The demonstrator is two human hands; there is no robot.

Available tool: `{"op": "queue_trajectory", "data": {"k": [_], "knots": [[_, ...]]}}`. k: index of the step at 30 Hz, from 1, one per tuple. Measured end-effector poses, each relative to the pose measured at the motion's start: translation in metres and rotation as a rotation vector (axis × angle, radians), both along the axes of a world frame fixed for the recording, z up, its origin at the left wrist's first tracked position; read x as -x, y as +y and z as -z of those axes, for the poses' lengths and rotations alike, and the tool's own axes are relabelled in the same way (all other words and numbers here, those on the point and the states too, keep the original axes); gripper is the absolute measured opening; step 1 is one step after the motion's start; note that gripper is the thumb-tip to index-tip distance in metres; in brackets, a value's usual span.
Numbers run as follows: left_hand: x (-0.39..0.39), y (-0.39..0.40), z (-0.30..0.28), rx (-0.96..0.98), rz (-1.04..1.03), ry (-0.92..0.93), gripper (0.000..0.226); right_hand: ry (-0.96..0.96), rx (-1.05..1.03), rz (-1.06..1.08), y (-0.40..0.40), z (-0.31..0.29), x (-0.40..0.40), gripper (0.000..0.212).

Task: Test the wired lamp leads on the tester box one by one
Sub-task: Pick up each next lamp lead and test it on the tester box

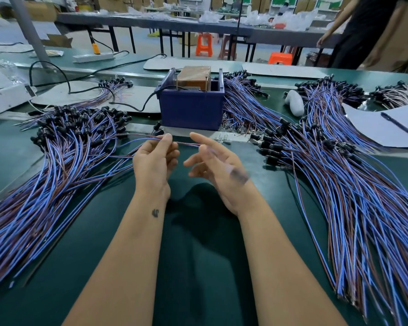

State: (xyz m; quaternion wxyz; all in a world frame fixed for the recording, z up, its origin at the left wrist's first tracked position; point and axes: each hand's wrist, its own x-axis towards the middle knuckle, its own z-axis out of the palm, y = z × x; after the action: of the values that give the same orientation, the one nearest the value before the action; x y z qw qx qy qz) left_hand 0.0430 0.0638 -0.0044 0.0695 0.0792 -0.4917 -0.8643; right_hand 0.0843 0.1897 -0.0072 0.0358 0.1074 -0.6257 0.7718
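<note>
My left hand point(154, 160) pinches a single blue-and-brown lamp lead point(189, 144) between thumb and fingertips, just in front of the tester box point(191, 107). That box is a dark blue bin with a brown block and two upright metal pins inside. My right hand point(216, 161) hovers beside the left, fingers spread and slightly blurred; the lead's loose end runs to its index finger. A large pile of leads with black lamp holders point(64, 156) lies to the left. Another fan of leads point(335, 175) spreads to the right.
A black power cable point(137, 108) runs from the box to the left. A white paper sheet with a pen point(397, 123) lies at the right, and a white oblong object point(295, 102) beyond the right pile. A person in black point(363, 31) stands at the far right.
</note>
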Motion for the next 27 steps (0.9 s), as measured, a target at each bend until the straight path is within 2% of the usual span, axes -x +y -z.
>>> {"op": "queue_trajectory", "data": {"k": [2, 4, 7, 10, 13, 15, 17, 19, 21, 24, 27], "knots": [[-0.002, 0.005, 0.001, 0.165, 0.0, 0.052, 0.018, -0.033, 0.1, 0.152, 0.003, 0.001, 0.003, 0.026], [-0.007, 0.012, 0.001, 0.384, 0.042, 0.174, 0.017, -0.104, 0.08, 0.371, 0.011, 0.003, 0.006, 0.031], [-0.02, 0.029, 0.003, 0.633, 0.212, 0.361, 0.019, -0.194, 0.097, 0.556, 0.024, 0.007, 0.009, 0.034], [-0.032, 0.044, 0.006, 0.652, 0.478, 0.406, 0.019, -0.223, 0.22, 0.63, 0.033, 0.007, 0.01, 0.031], [-0.036, 0.046, 0.005, 0.576, 0.718, 0.386, 0.014, -0.231, 0.157, 0.64, 0.036, 0.01, 0.011, 0.03], [-0.035, 0.041, 0.003, 0.542, 0.815, 0.347, 0.02, -0.228, 0.124, 0.612, 0.038, 0.012, 0.01, 0.03], [-0.037, 0.04, 0.0, 0.587, 0.833, 0.348, 0.025, -0.244, 0.086, 0.578, 0.041, 0.009, 0.007, 0.03], [-0.04, 0.042, -0.002, 0.649, 0.814, 0.357, 0.033, -0.261, -0.028, 0.564, 0.047, 0.002, 0.004, 0.029], [-0.043, 0.046, -0.002, 0.68, 0.795, 0.334, 0.038, -0.257, -0.261, 0.576, 0.06, -0.007, 0.0, 0.028], [-0.044, 0.051, 0.002, 0.721, 0.774, 0.3, 0.028, -0.201, -0.644, 0.582, 0.086, -0.026, -0.006, 0.029], [-0.043, 0.053, 0.005, 0.762, 0.752, 0.303, 0.022, -0.092, -1.024, 0.699, 0.114, -0.045, -0.013, 0.032]]}}
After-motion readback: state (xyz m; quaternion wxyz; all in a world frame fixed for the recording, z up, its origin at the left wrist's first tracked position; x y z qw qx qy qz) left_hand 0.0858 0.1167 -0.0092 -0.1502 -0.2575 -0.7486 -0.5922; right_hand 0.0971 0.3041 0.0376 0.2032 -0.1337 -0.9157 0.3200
